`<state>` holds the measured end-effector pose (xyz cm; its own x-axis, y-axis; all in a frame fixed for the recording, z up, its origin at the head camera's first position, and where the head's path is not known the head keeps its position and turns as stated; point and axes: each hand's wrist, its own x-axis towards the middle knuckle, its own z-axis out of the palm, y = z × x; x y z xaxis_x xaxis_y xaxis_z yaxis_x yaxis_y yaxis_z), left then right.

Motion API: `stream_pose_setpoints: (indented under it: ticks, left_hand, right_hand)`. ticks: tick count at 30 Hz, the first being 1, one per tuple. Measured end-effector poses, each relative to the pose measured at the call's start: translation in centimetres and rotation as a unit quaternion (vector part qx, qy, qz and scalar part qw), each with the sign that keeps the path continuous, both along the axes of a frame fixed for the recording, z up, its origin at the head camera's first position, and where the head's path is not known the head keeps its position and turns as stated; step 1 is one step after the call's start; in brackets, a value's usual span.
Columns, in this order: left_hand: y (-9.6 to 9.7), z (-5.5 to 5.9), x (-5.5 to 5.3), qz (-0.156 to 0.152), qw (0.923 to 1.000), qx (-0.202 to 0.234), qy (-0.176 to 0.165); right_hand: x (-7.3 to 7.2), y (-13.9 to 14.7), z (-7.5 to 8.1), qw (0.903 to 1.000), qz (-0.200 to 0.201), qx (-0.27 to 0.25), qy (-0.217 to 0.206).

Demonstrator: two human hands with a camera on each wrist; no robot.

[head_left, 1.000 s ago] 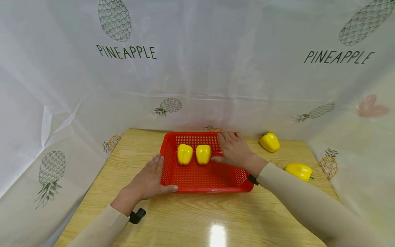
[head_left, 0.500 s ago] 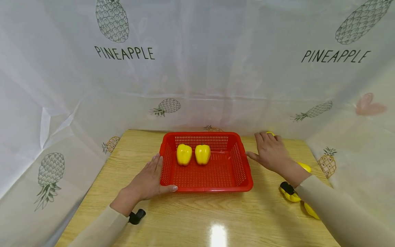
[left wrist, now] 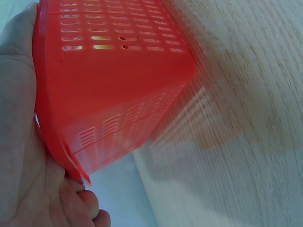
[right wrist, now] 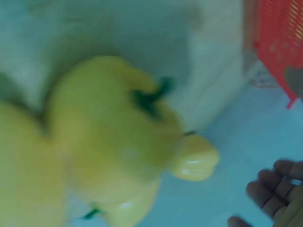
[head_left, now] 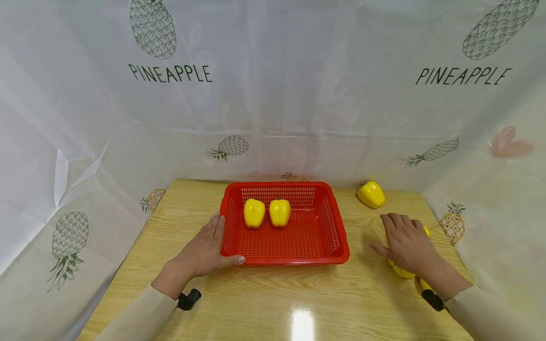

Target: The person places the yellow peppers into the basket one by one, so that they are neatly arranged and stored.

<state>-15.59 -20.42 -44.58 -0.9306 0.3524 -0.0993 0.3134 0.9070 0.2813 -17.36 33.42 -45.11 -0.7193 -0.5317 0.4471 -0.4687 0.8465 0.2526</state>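
Note:
A red perforated plastic basket point(head_left: 294, 261) stands mid-table with two yellow bell peppers, one at the left point(head_left: 254, 214) and one beside it, a second bell pepper point(head_left: 279, 213). My left hand point(head_left: 200, 248) rests at the basket's front left corner, fingers along the side rim and thumb on the front rim. To the right of the basket, my right hand point(head_left: 407, 244) hovers with fingers spread, holding nothing. Partly hidden below it are more yellow peppers, including a front pepper point(head_left: 401, 271). In the right wrist view a blurred pepper point(right wrist: 104, 127) with a green stem looms large.
Another yellow bell pepper point(head_left: 371, 194) lies at the table's back right, close to the hanging pineapple-print sheet point(head_left: 273, 94). That sheet surrounds the wooden table point(head_left: 264, 303) at the back and sides.
My right hand has left the basket's interior, passed over the back right pepper, then come forward and right above the other peppers. My left hand stays at the basket corner.

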Motion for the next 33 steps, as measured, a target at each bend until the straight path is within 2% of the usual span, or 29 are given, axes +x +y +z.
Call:
stream_pose_setpoints:
  ticks: [4, 8, 19, 22, 28, 33]
  left_hand:
    - [-0.1, -0.1, 0.0, 0.000, 1.0000, 0.001, 0.000]
    - [-0.1, -0.2, 0.0, -0.001, 1.0000, 0.000, 0.000]
    - [-0.1, -0.4, -0.1, 0.004, 1.0000, -0.002, -0.003]
    - [-0.1, -0.4, -0.1, 0.004, 1.0000, 0.000, -0.001]
    - [0.0, -0.4, -0.1, 0.007, 1.0000, -0.001, -0.002]
    - [0.0, -0.3, 0.0, 0.009, 1.0000, -0.001, -0.003]
  right_hand:
    - [1.6, 1.6, -0.9, 0.9991, 0.023, 0.024, -0.028]
    - [2.8, 3.4, -1.3, 0.9973, 0.027, 0.041, -0.053]
    - [4.0, 6.1, -2.8, 0.9884, -0.001, 0.069, -0.135]
    - [4.0, 6.3, -3.2, 0.9884, 0.006, 0.064, -0.138]
    - [3.6, 6.3, -3.9, 0.9929, 0.020, 0.055, -0.103]
    - [3.0, 5.6, -4.2, 0.9950, 0.009, 0.039, -0.091]
